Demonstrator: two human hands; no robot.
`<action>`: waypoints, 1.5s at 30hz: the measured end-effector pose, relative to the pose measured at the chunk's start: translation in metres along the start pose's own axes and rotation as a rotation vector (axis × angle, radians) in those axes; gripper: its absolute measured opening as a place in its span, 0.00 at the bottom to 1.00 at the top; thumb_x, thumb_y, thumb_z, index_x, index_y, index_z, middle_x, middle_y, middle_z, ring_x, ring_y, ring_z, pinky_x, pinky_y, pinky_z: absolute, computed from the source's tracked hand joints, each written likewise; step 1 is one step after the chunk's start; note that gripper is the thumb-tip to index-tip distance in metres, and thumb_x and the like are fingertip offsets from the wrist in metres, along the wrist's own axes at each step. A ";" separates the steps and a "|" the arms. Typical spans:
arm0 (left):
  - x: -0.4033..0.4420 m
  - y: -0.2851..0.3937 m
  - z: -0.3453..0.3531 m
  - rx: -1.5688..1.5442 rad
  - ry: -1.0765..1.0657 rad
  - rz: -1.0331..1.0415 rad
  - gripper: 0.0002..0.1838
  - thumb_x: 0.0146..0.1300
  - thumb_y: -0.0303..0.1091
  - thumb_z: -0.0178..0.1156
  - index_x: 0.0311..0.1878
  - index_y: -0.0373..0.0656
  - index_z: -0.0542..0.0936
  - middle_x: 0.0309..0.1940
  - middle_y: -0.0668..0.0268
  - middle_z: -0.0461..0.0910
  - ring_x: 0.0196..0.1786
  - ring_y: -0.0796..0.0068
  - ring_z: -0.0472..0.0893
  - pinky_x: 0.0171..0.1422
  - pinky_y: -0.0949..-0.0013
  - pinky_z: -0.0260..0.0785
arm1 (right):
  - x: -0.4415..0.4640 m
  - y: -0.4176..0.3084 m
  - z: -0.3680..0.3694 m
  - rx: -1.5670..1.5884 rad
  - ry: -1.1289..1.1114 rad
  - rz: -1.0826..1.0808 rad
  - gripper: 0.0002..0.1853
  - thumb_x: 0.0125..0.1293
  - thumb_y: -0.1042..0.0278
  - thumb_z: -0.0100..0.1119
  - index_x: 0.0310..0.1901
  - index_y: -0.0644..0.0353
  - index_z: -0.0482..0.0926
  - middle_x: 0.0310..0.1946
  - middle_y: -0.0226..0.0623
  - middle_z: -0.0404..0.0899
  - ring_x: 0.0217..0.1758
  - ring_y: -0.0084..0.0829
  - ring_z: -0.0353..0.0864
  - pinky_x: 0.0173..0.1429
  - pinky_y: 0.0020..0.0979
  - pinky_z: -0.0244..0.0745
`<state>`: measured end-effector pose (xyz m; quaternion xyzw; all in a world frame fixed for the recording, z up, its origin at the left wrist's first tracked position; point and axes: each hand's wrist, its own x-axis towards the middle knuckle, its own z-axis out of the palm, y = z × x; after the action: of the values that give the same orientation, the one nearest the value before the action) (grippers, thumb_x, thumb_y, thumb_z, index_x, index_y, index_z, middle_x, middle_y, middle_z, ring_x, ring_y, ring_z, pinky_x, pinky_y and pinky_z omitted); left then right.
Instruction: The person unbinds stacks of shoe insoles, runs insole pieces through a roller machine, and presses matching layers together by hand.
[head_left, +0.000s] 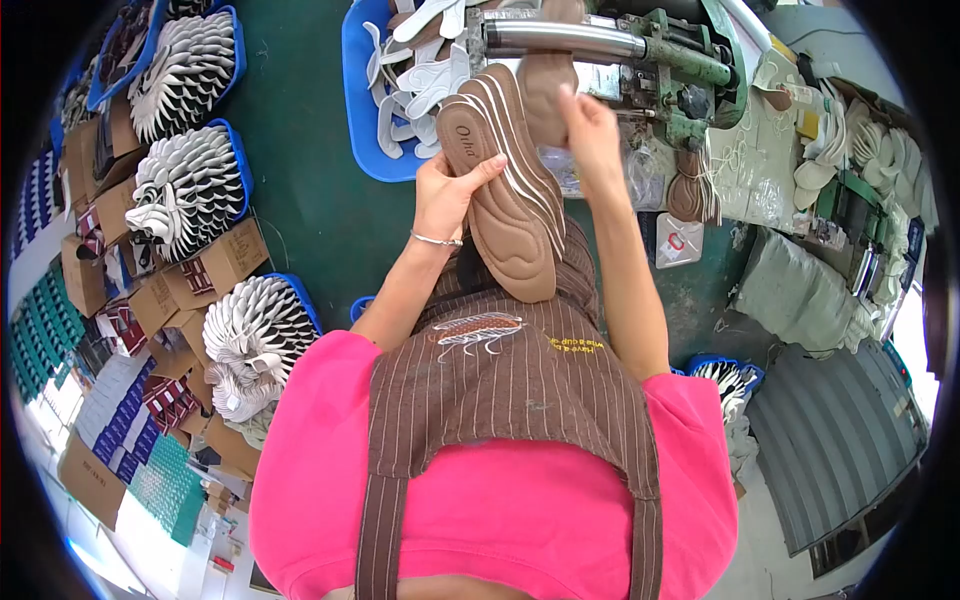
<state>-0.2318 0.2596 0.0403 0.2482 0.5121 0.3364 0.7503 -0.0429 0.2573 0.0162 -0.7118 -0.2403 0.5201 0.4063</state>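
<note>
Fanned out over my lap is a stack of brown insoles (505,225) with white edges; the top one bears printed lettering near its upper end. My left hand (447,195) grips the stack from its left side, thumb on top. Beyond it, my right hand (592,130) pinches the edge of another brown insole (546,95), slightly blurred, which lies just below the metal roller (565,38) of a green machine (690,65).
A blue bin (358,130) of white pieces stands left of the machine. Blue baskets (243,165) of stacked insoles and cardboard boxes (225,260) line the far left. Right of the machine, a bundle of brown insoles (690,190) hangs near a worktable (755,165).
</note>
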 end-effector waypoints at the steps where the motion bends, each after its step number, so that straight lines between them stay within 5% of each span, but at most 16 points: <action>1: 0.001 -0.001 0.001 0.034 0.012 0.044 0.20 0.53 0.26 0.70 0.48 0.31 0.76 0.43 0.59 0.81 0.42 0.73 0.80 0.50 0.71 0.73 | -0.015 -0.007 0.011 0.034 -0.042 0.043 0.17 0.71 0.58 0.53 0.42 0.68 0.80 0.32 0.26 0.79 0.34 0.15 0.72 0.38 0.21 0.69; 4: 0.004 -0.004 0.001 -0.021 0.016 0.072 0.20 0.54 0.26 0.70 0.48 0.30 0.76 0.43 0.60 0.81 0.42 0.74 0.80 0.50 0.71 0.73 | -0.039 0.021 0.016 0.039 -0.166 -0.041 0.15 0.70 0.62 0.54 0.45 0.67 0.80 0.34 0.25 0.79 0.35 0.13 0.72 0.40 0.19 0.69; 7: 0.005 -0.006 -0.004 -0.006 -0.016 0.010 0.19 0.55 0.26 0.69 0.49 0.31 0.75 0.44 0.60 0.81 0.43 0.74 0.80 0.50 0.70 0.73 | -0.018 0.034 0.004 0.216 0.154 -0.034 0.14 0.70 0.64 0.53 0.44 0.68 0.80 0.34 0.25 0.79 0.35 0.12 0.71 0.39 0.19 0.68; 9: 0.006 -0.006 -0.005 -0.051 -0.022 -0.028 0.19 0.56 0.25 0.68 0.49 0.31 0.75 0.45 0.61 0.80 0.44 0.74 0.80 0.51 0.70 0.73 | 0.003 0.023 -0.001 0.136 0.264 -0.157 0.13 0.69 0.64 0.54 0.35 0.66 0.81 0.22 0.20 0.72 0.25 0.13 0.61 0.28 0.22 0.58; 13: 0.006 -0.004 -0.004 -0.144 -0.038 -0.057 0.17 0.57 0.25 0.66 0.49 0.33 0.75 0.45 0.61 0.80 0.45 0.73 0.80 0.52 0.69 0.73 | -0.019 -0.006 0.012 0.174 -0.030 -0.007 0.15 0.69 0.60 0.54 0.38 0.66 0.82 0.29 0.28 0.81 0.30 0.15 0.74 0.35 0.19 0.68; 14: 0.006 -0.002 -0.005 -0.154 -0.040 -0.071 0.17 0.57 0.25 0.66 0.49 0.33 0.75 0.45 0.61 0.80 0.45 0.73 0.80 0.52 0.69 0.73 | -0.032 -0.008 0.012 0.076 -0.232 0.030 0.17 0.71 0.62 0.50 0.48 0.69 0.78 0.44 0.41 0.82 0.47 0.25 0.81 0.50 0.23 0.73; 15: 0.007 0.000 -0.006 -0.164 -0.044 -0.085 0.17 0.58 0.25 0.66 0.49 0.34 0.75 0.45 0.61 0.80 0.46 0.73 0.80 0.53 0.69 0.73 | -0.039 0.008 0.012 0.040 -0.301 -0.037 0.16 0.70 0.65 0.53 0.52 0.69 0.75 0.45 0.44 0.82 0.49 0.28 0.81 0.52 0.25 0.74; 17: 0.007 0.000 -0.008 -0.201 -0.064 -0.120 0.17 0.58 0.25 0.65 0.50 0.34 0.75 0.45 0.61 0.80 0.47 0.72 0.79 0.53 0.69 0.72 | -0.042 0.023 0.015 0.218 -0.133 -0.101 0.17 0.67 0.65 0.57 0.50 0.71 0.77 0.36 0.38 0.83 0.39 0.21 0.81 0.42 0.24 0.74; 23: 0.009 0.001 -0.012 -0.239 -0.136 -0.131 0.20 0.59 0.26 0.65 0.54 0.35 0.71 0.48 0.61 0.78 0.49 0.72 0.78 0.56 0.68 0.72 | -0.056 0.005 0.006 0.216 -0.303 0.187 0.15 0.65 0.67 0.61 0.47 0.70 0.79 0.37 0.38 0.83 0.36 0.19 0.81 0.39 0.21 0.75; 32: 0.008 -0.003 -0.013 -0.012 -0.034 0.018 0.21 0.57 0.28 0.68 0.52 0.32 0.74 0.45 0.60 0.80 0.44 0.75 0.80 0.52 0.72 0.74 | 0.016 0.016 -0.006 0.163 0.108 -0.154 0.13 0.64 0.64 0.61 0.37 0.69 0.82 0.27 0.30 0.80 0.26 0.15 0.71 0.31 0.20 0.68; 37: 0.009 -0.002 -0.009 0.052 0.012 0.088 0.20 0.56 0.28 0.69 0.50 0.31 0.75 0.42 0.60 0.82 0.42 0.77 0.81 0.50 0.73 0.74 | -0.048 0.017 0.024 0.105 -0.265 -0.024 0.13 0.68 0.63 0.55 0.35 0.66 0.80 0.25 0.20 0.72 0.31 0.12 0.64 0.34 0.22 0.62; 41: 0.010 -0.006 -0.017 -0.034 -0.030 0.039 0.18 0.56 0.28 0.69 0.48 0.32 0.77 0.41 0.61 0.82 0.41 0.77 0.80 0.49 0.73 0.74 | -0.019 0.035 0.008 0.282 0.141 -0.013 0.13 0.69 0.66 0.54 0.39 0.69 0.80 0.27 0.22 0.76 0.30 0.12 0.67 0.34 0.18 0.62; 45: 0.011 -0.009 -0.016 -0.091 -0.048 0.024 0.17 0.56 0.28 0.69 0.47 0.33 0.77 0.41 0.61 0.82 0.41 0.78 0.80 0.48 0.73 0.74 | 0.000 0.004 0.001 0.156 0.070 -0.032 0.17 0.70 0.63 0.54 0.43 0.73 0.79 0.33 0.30 0.82 0.34 0.15 0.73 0.40 0.21 0.69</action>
<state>-0.2412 0.2625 0.0212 0.2278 0.4749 0.3623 0.7690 -0.0445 0.2558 0.0128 -0.6919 -0.1962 0.5053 0.4769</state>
